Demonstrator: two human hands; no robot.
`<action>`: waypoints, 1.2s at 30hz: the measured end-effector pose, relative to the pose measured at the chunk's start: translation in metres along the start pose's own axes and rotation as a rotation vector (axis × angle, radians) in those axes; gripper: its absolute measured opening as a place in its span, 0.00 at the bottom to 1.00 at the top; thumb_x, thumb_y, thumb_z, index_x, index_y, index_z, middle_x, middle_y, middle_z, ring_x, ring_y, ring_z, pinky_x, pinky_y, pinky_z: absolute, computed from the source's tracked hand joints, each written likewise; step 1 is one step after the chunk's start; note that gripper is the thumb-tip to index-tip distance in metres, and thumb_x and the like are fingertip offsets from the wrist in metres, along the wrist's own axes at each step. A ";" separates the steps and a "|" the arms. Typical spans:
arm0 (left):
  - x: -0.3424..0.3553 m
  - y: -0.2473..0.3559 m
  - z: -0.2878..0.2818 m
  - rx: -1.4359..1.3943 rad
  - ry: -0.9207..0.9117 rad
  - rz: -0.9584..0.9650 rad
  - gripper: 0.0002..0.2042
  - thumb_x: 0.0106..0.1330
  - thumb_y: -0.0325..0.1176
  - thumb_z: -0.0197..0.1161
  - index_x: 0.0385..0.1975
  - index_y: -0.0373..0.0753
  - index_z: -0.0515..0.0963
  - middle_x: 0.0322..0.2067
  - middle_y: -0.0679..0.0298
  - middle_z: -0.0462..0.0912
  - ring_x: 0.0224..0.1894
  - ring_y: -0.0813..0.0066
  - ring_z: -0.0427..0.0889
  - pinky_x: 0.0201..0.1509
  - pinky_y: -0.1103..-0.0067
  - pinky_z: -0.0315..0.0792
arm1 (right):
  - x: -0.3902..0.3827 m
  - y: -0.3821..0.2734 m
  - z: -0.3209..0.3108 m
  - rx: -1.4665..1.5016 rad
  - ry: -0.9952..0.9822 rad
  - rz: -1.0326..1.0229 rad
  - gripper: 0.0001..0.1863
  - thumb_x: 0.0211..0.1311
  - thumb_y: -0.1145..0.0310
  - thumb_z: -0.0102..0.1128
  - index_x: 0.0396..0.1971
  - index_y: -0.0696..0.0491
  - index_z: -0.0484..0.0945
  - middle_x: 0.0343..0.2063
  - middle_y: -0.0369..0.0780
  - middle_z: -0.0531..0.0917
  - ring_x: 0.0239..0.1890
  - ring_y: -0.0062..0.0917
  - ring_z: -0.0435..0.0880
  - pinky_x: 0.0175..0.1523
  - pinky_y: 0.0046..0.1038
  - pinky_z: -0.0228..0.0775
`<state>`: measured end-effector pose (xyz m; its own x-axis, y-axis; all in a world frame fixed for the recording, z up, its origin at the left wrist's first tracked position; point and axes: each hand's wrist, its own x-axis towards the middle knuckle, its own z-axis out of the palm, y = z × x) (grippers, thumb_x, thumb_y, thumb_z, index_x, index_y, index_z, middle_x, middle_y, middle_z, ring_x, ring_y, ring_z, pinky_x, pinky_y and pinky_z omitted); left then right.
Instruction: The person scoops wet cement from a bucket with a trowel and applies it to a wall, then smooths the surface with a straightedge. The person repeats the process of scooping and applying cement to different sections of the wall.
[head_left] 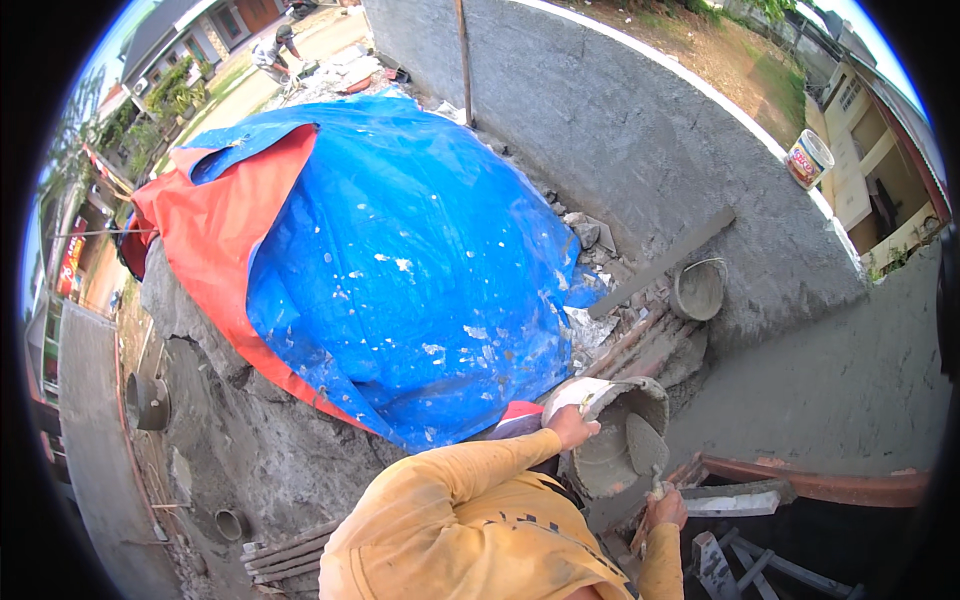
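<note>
My left hand [573,427] grips the rim of a mortar-caked bucket [598,478], tilted so its mouth faces me. My right hand [665,508] is closed round the handle of a trowel. The trowel's blade [646,444], coated in grey mortar, lies inside the bucket's mouth. Some wet mortar clings to the inner wall; how much is at the bottom I cannot tell. Left of the bucket spreads a large blue tarp [410,270] with a red underside folded over, covering a mound.
A second mortar-smeared bucket [698,290] and a long straight board [665,262] lean by the grey plastered wall [610,110]. A white labelled pail [809,158] sits on the wall's top. Wooden poles and frames [755,565] lie lower right. Another person [273,55] crouches far off.
</note>
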<state>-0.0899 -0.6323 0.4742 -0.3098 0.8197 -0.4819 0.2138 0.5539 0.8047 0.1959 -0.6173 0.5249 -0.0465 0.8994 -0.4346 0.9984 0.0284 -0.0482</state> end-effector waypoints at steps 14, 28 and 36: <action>-0.001 -0.012 0.018 -0.096 -0.100 0.143 0.18 0.52 0.28 0.64 0.41 0.25 0.73 0.38 0.59 0.79 0.38 0.74 0.76 0.43 0.78 0.70 | -0.007 -0.033 0.042 0.202 -0.325 0.014 0.21 0.51 0.54 0.56 0.40 0.54 0.76 0.40 0.48 0.79 0.46 0.41 0.77 0.50 0.38 0.68; 0.015 0.008 0.015 -0.322 -0.155 0.022 0.19 0.50 0.28 0.65 0.39 0.22 0.73 0.37 0.57 0.78 0.35 0.72 0.76 0.41 0.77 0.70 | -0.041 0.015 -0.004 0.446 -0.013 0.141 0.25 0.48 0.52 0.60 0.42 0.53 0.74 0.35 0.49 0.80 0.41 0.44 0.78 0.47 0.40 0.68; 0.018 0.020 0.028 -0.359 -0.196 -0.016 0.18 0.50 0.26 0.62 0.41 0.26 0.72 0.39 0.58 0.77 0.39 0.70 0.76 0.46 0.77 0.68 | -0.031 0.048 -0.097 0.150 0.064 0.289 0.20 0.49 0.55 0.58 0.34 0.56 0.75 0.33 0.49 0.80 0.40 0.44 0.79 0.45 0.41 0.69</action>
<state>-0.0649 -0.6021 0.4717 -0.1203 0.8427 -0.5247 -0.1372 0.5094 0.8495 0.2485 -0.6018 0.6233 0.2447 0.8868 -0.3921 0.9542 -0.2920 -0.0648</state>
